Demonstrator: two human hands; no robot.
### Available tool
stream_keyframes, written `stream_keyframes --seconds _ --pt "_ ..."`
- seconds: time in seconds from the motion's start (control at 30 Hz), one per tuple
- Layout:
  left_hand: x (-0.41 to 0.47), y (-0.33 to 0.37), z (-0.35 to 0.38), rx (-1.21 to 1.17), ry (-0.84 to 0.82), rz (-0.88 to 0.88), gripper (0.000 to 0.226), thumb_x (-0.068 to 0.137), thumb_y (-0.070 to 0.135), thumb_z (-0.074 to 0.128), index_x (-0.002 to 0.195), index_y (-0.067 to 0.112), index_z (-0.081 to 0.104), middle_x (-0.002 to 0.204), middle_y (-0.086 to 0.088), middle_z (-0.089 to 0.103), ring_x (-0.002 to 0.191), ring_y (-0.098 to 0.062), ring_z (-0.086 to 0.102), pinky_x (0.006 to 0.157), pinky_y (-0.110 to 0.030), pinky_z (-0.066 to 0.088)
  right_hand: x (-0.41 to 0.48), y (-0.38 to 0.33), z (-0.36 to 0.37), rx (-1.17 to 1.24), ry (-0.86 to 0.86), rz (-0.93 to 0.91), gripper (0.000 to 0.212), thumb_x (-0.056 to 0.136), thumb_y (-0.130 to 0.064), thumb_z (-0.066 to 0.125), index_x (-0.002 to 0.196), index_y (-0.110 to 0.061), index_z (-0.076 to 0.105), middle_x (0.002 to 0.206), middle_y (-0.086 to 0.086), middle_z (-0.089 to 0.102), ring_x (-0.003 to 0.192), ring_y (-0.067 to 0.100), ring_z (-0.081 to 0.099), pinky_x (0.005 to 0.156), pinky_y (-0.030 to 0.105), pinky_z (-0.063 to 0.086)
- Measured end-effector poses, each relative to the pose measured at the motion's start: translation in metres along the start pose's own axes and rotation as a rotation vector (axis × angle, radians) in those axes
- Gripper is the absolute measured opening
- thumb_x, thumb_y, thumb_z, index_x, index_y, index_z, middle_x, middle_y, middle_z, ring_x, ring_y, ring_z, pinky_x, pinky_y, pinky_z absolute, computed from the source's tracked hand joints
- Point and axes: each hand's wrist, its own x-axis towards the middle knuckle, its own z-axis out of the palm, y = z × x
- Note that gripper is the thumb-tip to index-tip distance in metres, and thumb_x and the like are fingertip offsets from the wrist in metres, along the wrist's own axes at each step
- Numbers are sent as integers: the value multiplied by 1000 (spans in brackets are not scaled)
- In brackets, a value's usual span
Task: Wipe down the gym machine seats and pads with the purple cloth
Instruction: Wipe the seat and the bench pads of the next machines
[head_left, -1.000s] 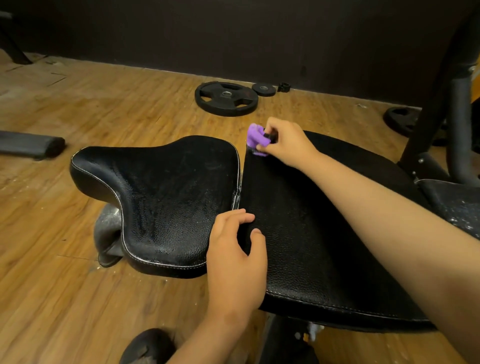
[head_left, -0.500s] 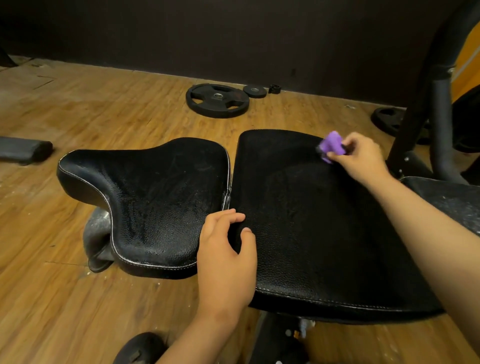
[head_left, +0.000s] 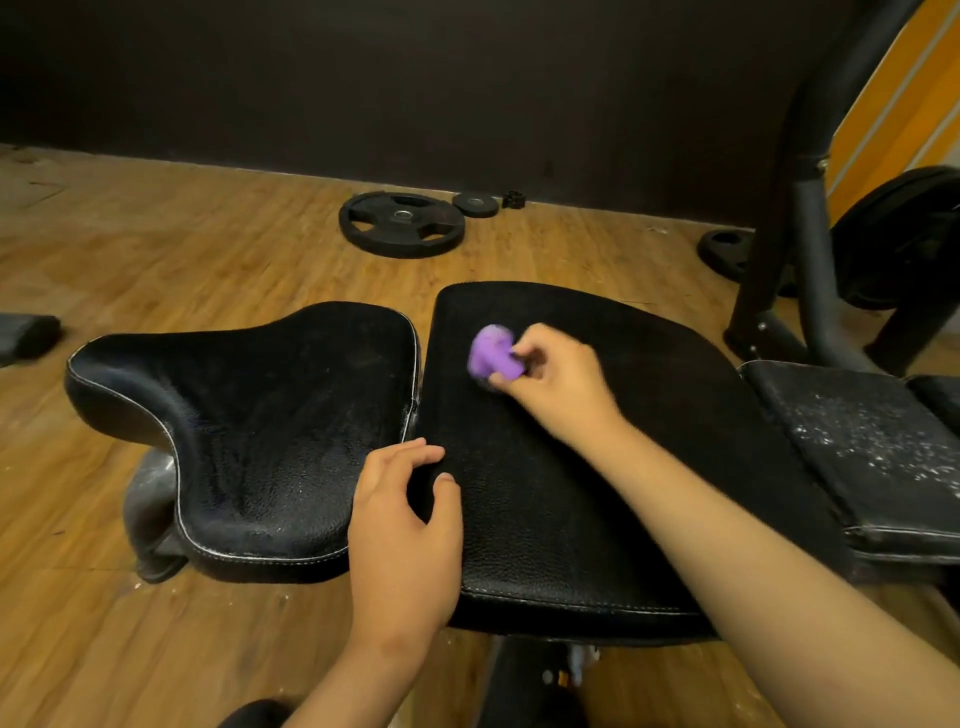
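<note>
Head view: the right hand (head_left: 553, 376) is out over the middle pad (head_left: 571, 519), forearm stretched in from the near right. Its fingers curl round the bunched purple cloth (head_left: 491, 356), which sits on the pad's far left part. The left hand (head_left: 405, 525) rests at the pad's near left edge, beside the seat (head_left: 260, 415), fingers relaxed and holding nothing.

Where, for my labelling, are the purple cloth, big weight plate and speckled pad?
purple cloth (head_left: 491, 353), head view, bunched middle
big weight plate (head_left: 401, 224), head view, beside the hub
speckled pad (head_left: 862, 447), head view, top face
</note>
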Motion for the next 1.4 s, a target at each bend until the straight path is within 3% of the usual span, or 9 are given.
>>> stream_keyframes --seconds 0.17,0.27,0.57,0.67,0.87,1.0,1.1,1.23,1.4 --pt "0 0 -2 14 -28 2 20 91 14 57 104 27 65 112 21 54 109 14 47 88 2 31 1 -11 3 -55 -132 -54 20 80 -23 75 78 -17 55 72 -10 52 62 2 47 55 15 32" --pt "0 0 -2 2 -26 -3 20 91 14 57 104 28 65 112 21 53 109 10 49 93 -9 36 15 23 -32 -115 26 99 20 80 -21 74 77 -16 55 67 -10 51 61 3 47 53 17 30" --pt "-1 0 0 -11 1 8 19 90 14 57 102 24 67 112 19 55 109 7 51 91 -8 33 -3 140 -136 -267 355 597 17 85 -19 70 88 -7 59 85 11 59 95 31 61 74 37 43" --pt "-1 0 1 -3 11 13 18 90 14 58 102 24 67 111 18 55 108 3 52 91 -10 34 -2 117 -118 -248 337 537 14 85 -18 70 90 -10 60 86 7 60 93 26 62 74 34 46" --pt "-1 0 0 7 6 29 18 89 13 58 103 22 67 109 18 55 108 0 53 95 -20 37 -19 8 -28 -81 58 174 22 75 -20 78 75 -20 56 67 -6 56 59 7 48 56 26 37" --pt "0 -2 -2 20 -29 25 21 90 12 57 105 26 65 110 22 52 110 7 50 91 -5 33 -31 -24 -5 -90 -149 54 21 80 -24 75 78 -18 55 69 -9 52 59 3 47 54 18 33" --pt "0 -3 -2 18 -37 28 22 91 12 57 106 26 65 113 20 53 110 9 48 87 1 30 -27 2 -27 -98 -51 149 22 80 -25 75 78 -17 55 64 -9 51 56 3 45 51 20 31" --pt "-1 -3 -2 0 -33 25 21 91 14 56 107 24 66 113 20 53 112 4 50 93 -9 33 -30 62 -84 -209 124 366 17 85 -24 70 86 -14 57 75 -2 57 69 11 55 56 24 36" --pt "-2 -2 -1 -18 -19 25 20 90 14 56 106 22 67 113 18 54 111 1 51 96 -17 35 -45 129 -145 -309 343 685 20 86 -23 70 86 -6 58 82 12 60 89 32 61 75 43 48"
